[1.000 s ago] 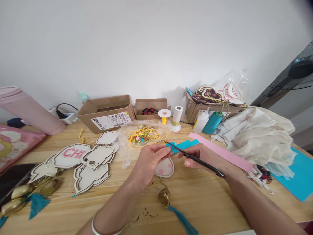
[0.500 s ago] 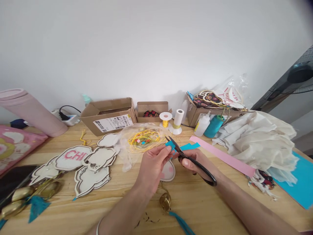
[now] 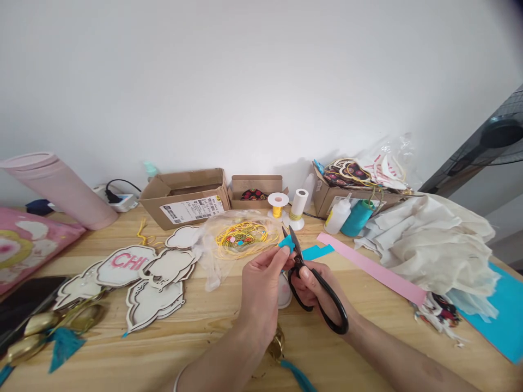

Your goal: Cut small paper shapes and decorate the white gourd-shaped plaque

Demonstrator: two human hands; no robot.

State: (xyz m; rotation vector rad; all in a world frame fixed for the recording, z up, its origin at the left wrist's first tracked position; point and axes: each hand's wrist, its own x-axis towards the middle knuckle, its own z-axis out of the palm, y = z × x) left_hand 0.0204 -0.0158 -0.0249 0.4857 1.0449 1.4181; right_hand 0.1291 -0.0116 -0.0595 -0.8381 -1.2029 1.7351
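Observation:
My left hand (image 3: 261, 277) pinches a small blue paper piece (image 3: 287, 242) between thumb and fingertips. My right hand (image 3: 321, 283) grips black-handled scissors (image 3: 333, 299), the blades pointing up and away beside the blue piece; whether they touch it I cannot tell. A blue paper strip (image 3: 317, 251) with a stepped edge lies just beyond my right hand. Below and between my hands, a pale cloud-shaped tag (image 3: 284, 293) is partly hidden by them. Near my left wrist a gold bell (image 3: 277, 344) with a teal ribbon (image 3: 299, 375) rests on the table, partly covered.
Cloud-shaped tags (image 3: 155, 302) and gold bells (image 3: 43, 322) lie on the left. At the back stand a cardboard box (image 3: 186, 193), a yellow thread spool (image 3: 278, 204), a glue bottle (image 3: 338, 215) and a teal thread cone (image 3: 357, 218). A pink strip (image 3: 376, 269) and cream fabric (image 3: 437, 239) are on the right.
The scissors have turned more upright, and their handle loops show more fully. My left hand has shifted slightly right with the blue piece, covering more of the tag. The view has tilted a little.

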